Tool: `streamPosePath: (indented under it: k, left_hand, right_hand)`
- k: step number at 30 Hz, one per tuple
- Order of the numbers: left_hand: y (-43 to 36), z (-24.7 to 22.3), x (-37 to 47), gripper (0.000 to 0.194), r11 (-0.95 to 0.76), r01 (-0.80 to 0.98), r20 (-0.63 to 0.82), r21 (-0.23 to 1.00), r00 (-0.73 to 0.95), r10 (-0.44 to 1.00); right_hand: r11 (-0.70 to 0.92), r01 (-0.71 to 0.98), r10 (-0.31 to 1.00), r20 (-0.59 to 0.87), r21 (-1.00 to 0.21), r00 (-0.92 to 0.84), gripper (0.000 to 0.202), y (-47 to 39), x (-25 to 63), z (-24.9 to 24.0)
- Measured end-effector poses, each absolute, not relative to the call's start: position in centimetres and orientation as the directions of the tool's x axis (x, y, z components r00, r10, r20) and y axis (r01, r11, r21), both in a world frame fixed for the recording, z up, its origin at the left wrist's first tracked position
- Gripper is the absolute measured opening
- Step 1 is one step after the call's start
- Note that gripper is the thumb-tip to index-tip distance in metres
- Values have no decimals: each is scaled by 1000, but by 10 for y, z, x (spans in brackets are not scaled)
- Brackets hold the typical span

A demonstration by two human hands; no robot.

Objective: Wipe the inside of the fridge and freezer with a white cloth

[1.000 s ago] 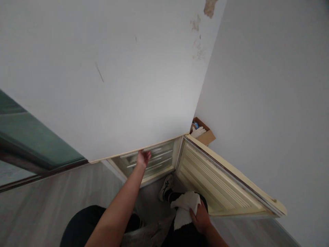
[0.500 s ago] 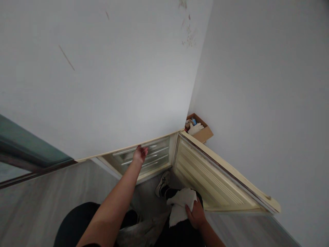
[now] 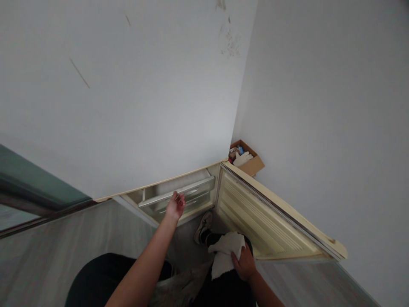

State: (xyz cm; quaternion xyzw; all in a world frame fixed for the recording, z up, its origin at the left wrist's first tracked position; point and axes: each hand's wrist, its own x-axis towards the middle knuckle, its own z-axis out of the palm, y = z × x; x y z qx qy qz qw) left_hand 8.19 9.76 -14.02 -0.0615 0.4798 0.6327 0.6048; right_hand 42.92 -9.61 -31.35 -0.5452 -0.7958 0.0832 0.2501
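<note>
My left hand (image 3: 176, 205) reaches forward with its fingers hooked over the top edge of a clear plastic drawer (image 3: 194, 186). This drawer sits partly pulled out of a low cream compartment, like a freezer's, and its inside shows behind the front edge. My right hand (image 3: 245, 264) rests on my knee, closed on a crumpled white cloth (image 3: 227, 250). The compartment's cream ribbed door (image 3: 262, 217) stands open on the right.
An open cardboard box (image 3: 251, 165) behind the door holds a pale glove (image 3: 243, 159) and small items. A scuffed white upright surface (image 3: 143, 106) rises above the compartment. My shoe (image 3: 203, 226) is beside the door, on a grey wood-look floor (image 3: 105, 232).
The drawer has come outward toward me with my left hand on its edge, baring its inside. My right hand and the cloth stay on the knee. The view has shifted slightly.
</note>
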Motion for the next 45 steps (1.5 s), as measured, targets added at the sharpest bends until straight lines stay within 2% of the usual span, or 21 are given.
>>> streamPosePath:
  k: [7, 12, 24, 31, 38, 45]
  left_hand:
    - [51, -149, 103, 18, 184, -834, -660, 520, -255, 707]
    - [23, -155, 116, 21, 227, -844, -690, 486, -212, 692]
    - [-1, -153, 119, 26, 280, -863, -741, 420, -148, 655]
    - [-2, -159, 127, 26, 248, -863, -733, 439, -185, 654]
    - [-4, -164, 131, 22, 252, -849, -718, 464, -194, 668]
    - [-9, -165, 121, 10, 306, -827, -716, 471, -156, 680]
  right_hand:
    - [416, 847, 881, 376, -331, -286, 44, -95, 428, -315]
    - [401, 844, 901, 322, -356, -292, 43, -96, 428, -315]
    - [414, 836, 895, 330, -359, -301, 47, -93, 428, -308]
    - [382, 834, 917, 274, -398, -289, 47, -93, 429, -308]
    - [356, 836, 926, 277, -417, -256, 46, -94, 427, -308]
    - [377, 829, 918, 284, -414, -276, 40, -94, 429, -311]
